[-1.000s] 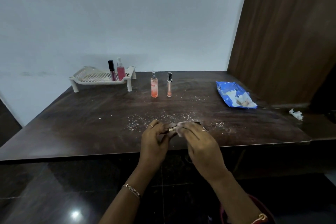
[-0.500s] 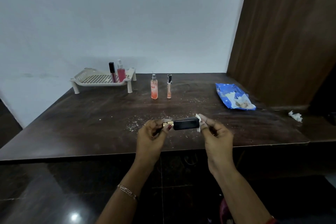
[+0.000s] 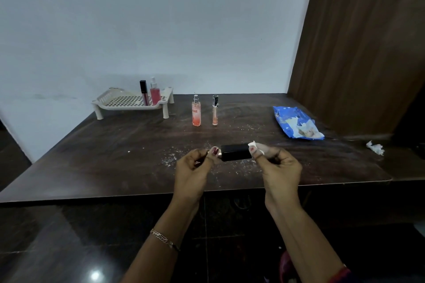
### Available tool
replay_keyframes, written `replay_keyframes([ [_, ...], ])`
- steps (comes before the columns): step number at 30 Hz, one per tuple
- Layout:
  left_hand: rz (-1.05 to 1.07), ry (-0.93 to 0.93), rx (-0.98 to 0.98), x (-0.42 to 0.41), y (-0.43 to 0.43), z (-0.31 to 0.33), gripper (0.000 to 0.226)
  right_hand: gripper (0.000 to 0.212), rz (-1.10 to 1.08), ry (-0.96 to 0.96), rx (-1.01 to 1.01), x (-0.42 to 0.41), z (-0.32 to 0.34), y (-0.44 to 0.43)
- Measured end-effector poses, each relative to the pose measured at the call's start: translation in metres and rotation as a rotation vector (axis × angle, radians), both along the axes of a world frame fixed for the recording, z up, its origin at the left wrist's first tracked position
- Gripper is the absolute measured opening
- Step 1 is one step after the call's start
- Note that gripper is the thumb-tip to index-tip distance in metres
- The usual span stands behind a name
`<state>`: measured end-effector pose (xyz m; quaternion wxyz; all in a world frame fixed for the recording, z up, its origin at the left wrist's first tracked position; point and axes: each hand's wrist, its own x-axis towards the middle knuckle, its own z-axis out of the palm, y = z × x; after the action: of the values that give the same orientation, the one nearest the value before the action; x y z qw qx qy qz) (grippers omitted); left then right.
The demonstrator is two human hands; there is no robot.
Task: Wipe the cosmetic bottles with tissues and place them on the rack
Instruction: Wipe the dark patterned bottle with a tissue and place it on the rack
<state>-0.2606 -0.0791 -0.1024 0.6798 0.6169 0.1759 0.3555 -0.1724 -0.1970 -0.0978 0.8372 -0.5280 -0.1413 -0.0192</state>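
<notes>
A black cosmetic bottle (image 3: 235,152) with a gold end lies sideways in the air above the table's front part. My left hand (image 3: 195,167) pinches its gold end. My right hand (image 3: 277,165) pinches the other end through a white tissue (image 3: 255,145). At the back left stands a white perforated rack (image 3: 128,102) with a dark lip-gloss tube (image 3: 143,92) and a pink spray bottle (image 3: 155,92) on it. An orange spray bottle (image 3: 196,111) and a thin tube with a black cap (image 3: 215,110) stand on the table to the right of the rack.
A blue tissue pack (image 3: 296,125) lies at the right of the dark wooden table (image 3: 103,156). A crumpled tissue (image 3: 375,147) lies further right. White crumbs are scattered over the table's middle. A brown panel rises at the right, a white wall behind.
One second ago both hands were close together around the tissue and bottle. They have drawn apart and risen a little, so the black bottle now shows between them.
</notes>
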Motion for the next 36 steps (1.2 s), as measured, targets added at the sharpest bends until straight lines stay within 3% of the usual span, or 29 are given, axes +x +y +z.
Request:
replay_keyframes([
  [7,0.019,-0.004,-0.073,0.000,-0.003,0.006,0.032,0.012,0.016,-0.017,0.018,-0.004,0.000,0.003],
  [11,-0.047,0.021,-0.075,-0.001,-0.005,0.009,0.030,0.016,0.007,-0.090,-0.080,-0.003,-0.002,0.007],
  [16,-0.063,0.046,-0.083,-0.004,-0.004,0.009,0.031,0.023,0.147,-0.136,-0.172,0.000,-0.006,0.005],
  [23,0.001,0.132,0.070,-0.001,0.005,0.002,0.047,0.008,0.123,0.068,0.020,-0.001,-0.011,0.010],
  [27,0.037,0.114,0.136,0.004,0.004,0.006,0.047,0.024,0.229,0.109,0.005,-0.007,-0.011,0.012],
  [32,0.097,0.159,0.192,0.011,0.008,0.012,0.043,0.020,0.316,0.090,0.009,-0.017,-0.007,0.015],
  [36,0.210,0.180,0.203,0.013,0.016,0.018,0.046,0.030,0.352,0.159,0.065,-0.013,-0.002,0.013],
])
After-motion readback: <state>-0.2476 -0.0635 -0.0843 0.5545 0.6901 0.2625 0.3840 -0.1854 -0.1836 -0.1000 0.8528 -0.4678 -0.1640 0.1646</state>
